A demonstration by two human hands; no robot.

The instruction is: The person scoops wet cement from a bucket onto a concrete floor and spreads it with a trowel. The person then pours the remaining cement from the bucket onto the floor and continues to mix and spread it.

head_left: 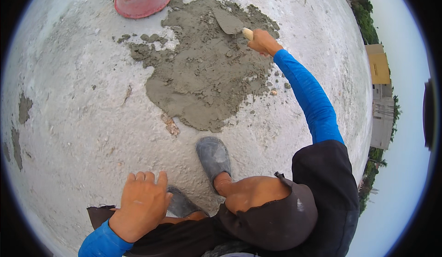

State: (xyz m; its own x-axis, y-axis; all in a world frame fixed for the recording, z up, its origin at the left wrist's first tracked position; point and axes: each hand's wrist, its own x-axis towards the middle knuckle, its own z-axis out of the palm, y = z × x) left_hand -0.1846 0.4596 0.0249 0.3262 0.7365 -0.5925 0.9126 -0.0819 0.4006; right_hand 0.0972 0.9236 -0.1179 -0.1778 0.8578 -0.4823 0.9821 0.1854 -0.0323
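My right hand (263, 43) is wrapped around the pale wooden handle of a trowel (227, 21). The trowel's pointed blade, coated in grey, lies against the far right part of a wet mortar patch (198, 84). That mortar is spread unevenly, smooth at its near left and lumpy elsewhere. Close to my body, my left hand (142, 204) is back-up near my bent left leg, holding nothing I can see. Its fingers are loosely bent and slightly apart, their tips partly hidden.
An upturned reddish bucket (142, 0) stands beyond the mortar. My grey shoes (214, 159) are just on its near side. A small broken brick-coloured piece (171, 124) lies by its lower edge. Rough pale concrete (83, 109) surrounds everything; buildings (382, 105) and trees rise at the far right.
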